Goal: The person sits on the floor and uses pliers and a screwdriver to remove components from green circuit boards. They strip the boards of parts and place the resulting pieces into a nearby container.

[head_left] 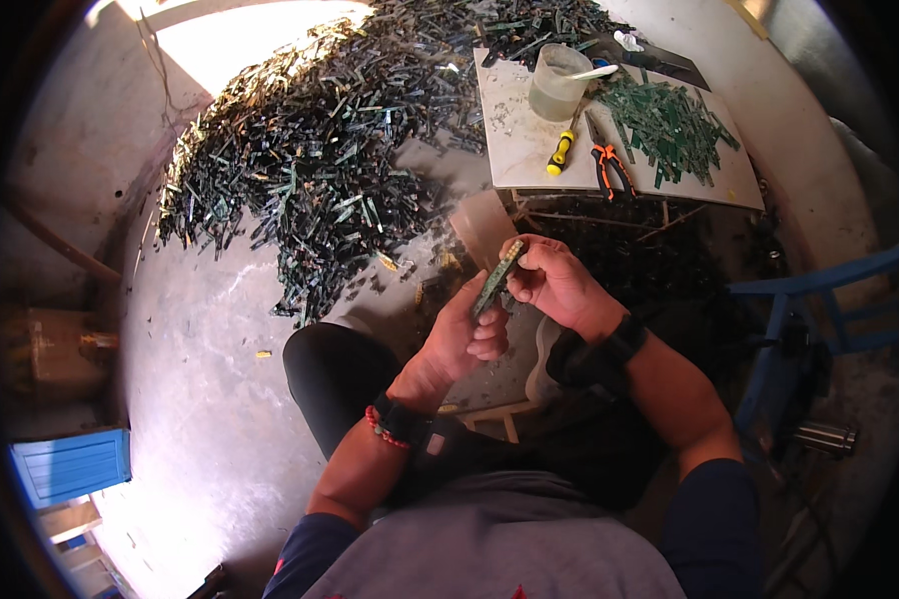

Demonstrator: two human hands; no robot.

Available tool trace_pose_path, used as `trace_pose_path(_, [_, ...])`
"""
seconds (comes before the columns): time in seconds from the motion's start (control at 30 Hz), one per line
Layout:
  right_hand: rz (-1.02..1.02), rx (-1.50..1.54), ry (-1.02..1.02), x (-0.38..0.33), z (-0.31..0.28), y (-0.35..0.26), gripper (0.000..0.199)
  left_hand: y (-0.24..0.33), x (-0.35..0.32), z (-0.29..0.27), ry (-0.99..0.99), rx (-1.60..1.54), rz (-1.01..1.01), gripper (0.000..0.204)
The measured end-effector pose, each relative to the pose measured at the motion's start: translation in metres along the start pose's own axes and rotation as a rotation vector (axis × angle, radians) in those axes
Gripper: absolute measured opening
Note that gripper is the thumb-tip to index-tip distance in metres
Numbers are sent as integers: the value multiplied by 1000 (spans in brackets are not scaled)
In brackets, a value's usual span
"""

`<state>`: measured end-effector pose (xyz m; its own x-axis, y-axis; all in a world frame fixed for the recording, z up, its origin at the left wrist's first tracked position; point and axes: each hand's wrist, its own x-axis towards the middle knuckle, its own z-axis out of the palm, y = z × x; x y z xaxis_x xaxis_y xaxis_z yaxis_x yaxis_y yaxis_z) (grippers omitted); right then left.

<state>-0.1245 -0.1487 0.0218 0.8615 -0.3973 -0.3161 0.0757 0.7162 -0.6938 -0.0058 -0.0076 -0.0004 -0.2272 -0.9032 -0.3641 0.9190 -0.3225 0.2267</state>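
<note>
A narrow green circuit-board strip [497, 281] is held between both hands above my lap. My left hand [466, 337] grips its lower end with curled fingers. My right hand [557, 283] pinches the upper part from the right, fingers closed around it. The strip tilts up toward the right. Both wrists wear dark bands, and the left also has a red bead bracelet.
A large heap of green board strips [310, 150] covers the floor ahead and to the left. A low white table [519, 140] holds a plastic cup [557, 82], a yellow-handled screwdriver [561, 152], orange-handled pliers [609, 165] and a smaller strip pile [669, 125]. A blue stool frame [819, 299] stands at right.
</note>
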Motion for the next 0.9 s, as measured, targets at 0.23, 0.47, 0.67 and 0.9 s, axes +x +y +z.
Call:
trace_pose_path(0.23, [-131,-412,54,2,3,-27,16,4,12,4,-47,-57,33,52])
trace_pose_path(0.47, [-697,-1450,635,17,-27,-67,42,9,10,9,-79,-81,80,52])
trace_pose_path(0.67, [-678,-1818,669,42,-26,-61,43,9,9,6,-38,-62,90,52])
trace_pose_path(0.9, [-603,-1740,818,59,-28,-58,24,13,7,-6,-38,-44,123,52])
